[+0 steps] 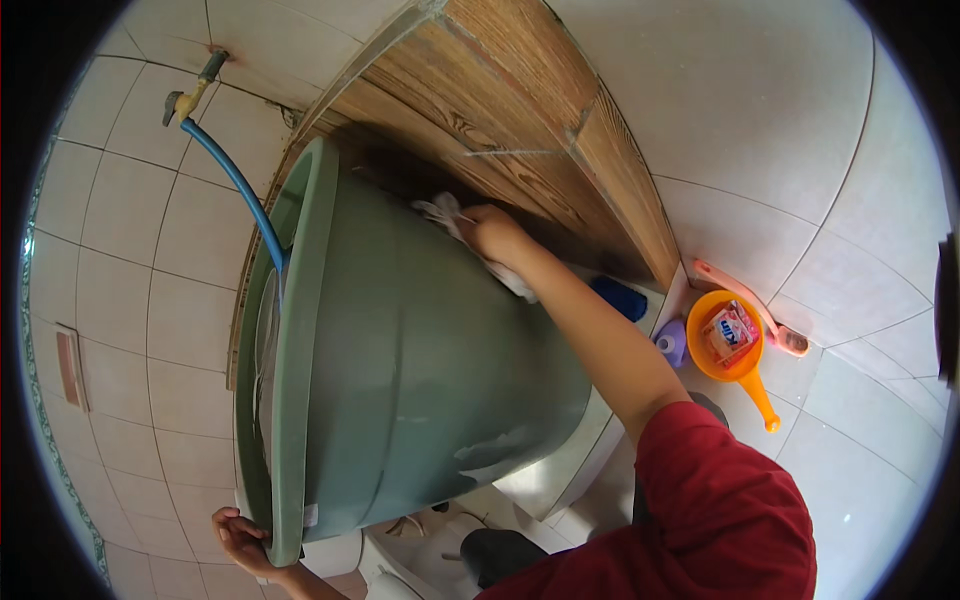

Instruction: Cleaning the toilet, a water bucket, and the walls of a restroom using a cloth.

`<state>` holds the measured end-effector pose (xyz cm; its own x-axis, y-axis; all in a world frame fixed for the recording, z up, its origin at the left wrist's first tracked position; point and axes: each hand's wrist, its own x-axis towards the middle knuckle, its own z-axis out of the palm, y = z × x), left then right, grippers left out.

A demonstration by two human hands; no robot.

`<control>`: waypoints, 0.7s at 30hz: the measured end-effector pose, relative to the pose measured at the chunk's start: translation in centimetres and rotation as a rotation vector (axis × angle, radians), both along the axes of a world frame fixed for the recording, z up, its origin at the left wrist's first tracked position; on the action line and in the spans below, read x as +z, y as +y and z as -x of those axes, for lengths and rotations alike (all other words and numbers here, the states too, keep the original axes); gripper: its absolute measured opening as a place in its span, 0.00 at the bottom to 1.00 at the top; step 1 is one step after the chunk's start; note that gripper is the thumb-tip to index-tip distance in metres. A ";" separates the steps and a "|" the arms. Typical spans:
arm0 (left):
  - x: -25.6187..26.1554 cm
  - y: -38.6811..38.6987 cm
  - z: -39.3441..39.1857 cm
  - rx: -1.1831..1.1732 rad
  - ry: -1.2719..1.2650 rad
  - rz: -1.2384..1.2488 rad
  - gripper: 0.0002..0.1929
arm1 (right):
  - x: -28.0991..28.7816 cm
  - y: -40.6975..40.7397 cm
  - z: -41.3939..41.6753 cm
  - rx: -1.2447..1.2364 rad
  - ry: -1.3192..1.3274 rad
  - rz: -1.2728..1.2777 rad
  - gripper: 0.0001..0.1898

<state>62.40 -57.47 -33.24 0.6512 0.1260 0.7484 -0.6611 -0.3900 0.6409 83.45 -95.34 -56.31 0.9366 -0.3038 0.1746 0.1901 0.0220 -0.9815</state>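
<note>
A large green plastic water tub [450, 360] stands before me, with a blue hose [234, 176] running from a wall tap [186, 101] over its rim. My right hand [491, 234] grips a white cloth [516, 283] against the tub's outer side, close to the brown wood-patterned surface [525, 150]. At the lower left, my left hand [244, 540] rests at the tub's rim, fingers outside it and slightly curled. Part of the left hand's contact with the rim is hidden.
An orange dipper [697, 349] holding a detergent packet [731, 334] sits on the floor at right, beside a pink-handled brush [791, 340] and a purple bottle [670, 341]. A dark blue brush [621, 298] lies near the tub's base. A white toilet [390, 585] is partly visible below.
</note>
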 end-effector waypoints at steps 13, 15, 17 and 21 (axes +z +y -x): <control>-0.3 -1.3 -0.1 0.051 -0.025 -0.099 0.16 | -17.3 7.2 14.7 -0.502 0.465 0.157 0.18; -0.3 -1.1 0.0 0.044 -0.032 -0.079 0.17 | -17.2 9.3 17.0 -0.524 0.507 0.113 0.19; -0.6 -1.8 0.1 0.061 -0.040 -0.100 0.18 | -15.9 9.8 18.3 -0.549 0.542 0.073 0.21; -0.5 -2.6 0.3 0.122 -0.018 -0.153 0.16 | -14.3 11.5 19.8 -0.514 0.709 -0.198 0.26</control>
<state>62.05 -60.05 -33.71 0.6247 0.0866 0.7761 -0.6138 -0.5600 0.5565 63.65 -83.85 -70.58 0.5447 -0.6784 -0.4929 -0.4258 0.2826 -0.8595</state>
